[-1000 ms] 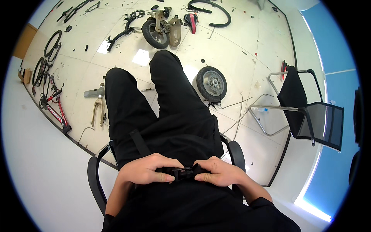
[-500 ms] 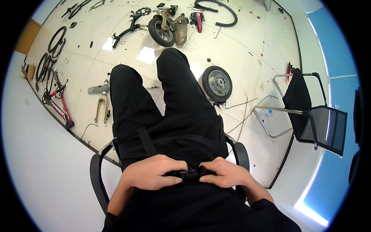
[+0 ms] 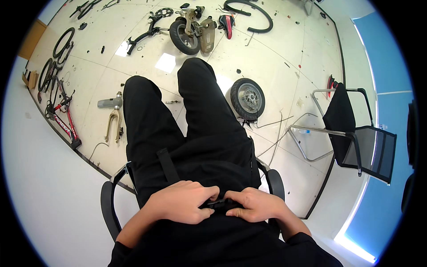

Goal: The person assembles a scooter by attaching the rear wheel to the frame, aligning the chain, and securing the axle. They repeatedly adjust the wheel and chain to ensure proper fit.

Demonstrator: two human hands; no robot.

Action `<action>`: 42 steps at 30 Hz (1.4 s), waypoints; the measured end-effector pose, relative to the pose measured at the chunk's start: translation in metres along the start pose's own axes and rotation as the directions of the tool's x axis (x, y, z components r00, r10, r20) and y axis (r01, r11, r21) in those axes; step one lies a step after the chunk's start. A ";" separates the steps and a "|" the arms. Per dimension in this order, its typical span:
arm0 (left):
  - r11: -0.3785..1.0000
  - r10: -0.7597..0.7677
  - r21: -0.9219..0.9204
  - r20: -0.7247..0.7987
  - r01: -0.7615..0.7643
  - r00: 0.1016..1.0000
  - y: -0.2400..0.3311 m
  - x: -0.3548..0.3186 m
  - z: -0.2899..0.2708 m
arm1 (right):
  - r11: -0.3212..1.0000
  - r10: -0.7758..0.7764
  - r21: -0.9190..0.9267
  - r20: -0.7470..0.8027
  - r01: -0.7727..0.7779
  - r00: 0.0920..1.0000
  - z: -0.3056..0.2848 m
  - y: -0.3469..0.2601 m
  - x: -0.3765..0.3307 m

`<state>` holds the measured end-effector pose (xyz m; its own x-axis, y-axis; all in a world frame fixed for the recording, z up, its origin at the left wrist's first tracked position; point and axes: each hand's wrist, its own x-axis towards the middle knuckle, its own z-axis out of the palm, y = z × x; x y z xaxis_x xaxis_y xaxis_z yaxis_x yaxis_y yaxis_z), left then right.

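Note:
At my waist, against my black clothing, lies a black strap with a small black buckle point(image 3: 217, 204). My left hand point(image 3: 184, 202) is closed at the buckle's left end, thumb and forefinger on either side of it. From the other side my right hand point(image 3: 253, 204) pinches the black strap, its thumb below and forefinger above. The other fingers of both hands are curled out of sight. A loose black strap end point(image 3: 167, 164) lies over my left thigh. The buckle's dark parts blend with the cloth, so I cannot tell whether its halves are joined.
I sit in a chair with black armrests point(image 3: 109, 204). On the floor are a wheel point(image 3: 247, 99), a fork point(image 3: 113, 120), a small-wheeled assembly point(image 3: 189, 35), a red-black saddle point(image 3: 227, 26) and a curved tyre point(image 3: 262, 24). A red bike frame point(image 3: 66, 118) leans left; another chair point(image 3: 344, 120) stands right.
My left hand has moved slightly right, closer to my right hand, and its thumb and forefinger now reach the buckle. My right hand has shifted a little left. The view has shifted slightly.

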<state>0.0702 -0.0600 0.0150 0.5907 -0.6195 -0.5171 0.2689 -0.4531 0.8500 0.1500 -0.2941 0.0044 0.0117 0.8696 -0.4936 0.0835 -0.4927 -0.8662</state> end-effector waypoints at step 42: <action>0.972 -0.083 -0.077 -0.996 0.220 0.017 -0.030 -0.131 0.079 | 0.950 0.127 0.297 -0.077 -0.098 0.989 0.005 -0.040 0.037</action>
<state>-0.0753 -0.0157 0.0498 0.7459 0.6657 0.0209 0.4505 -0.5274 0.7203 0.1421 -0.2428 0.0206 0.0988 0.8001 -0.5917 -0.2181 -0.5627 -0.7974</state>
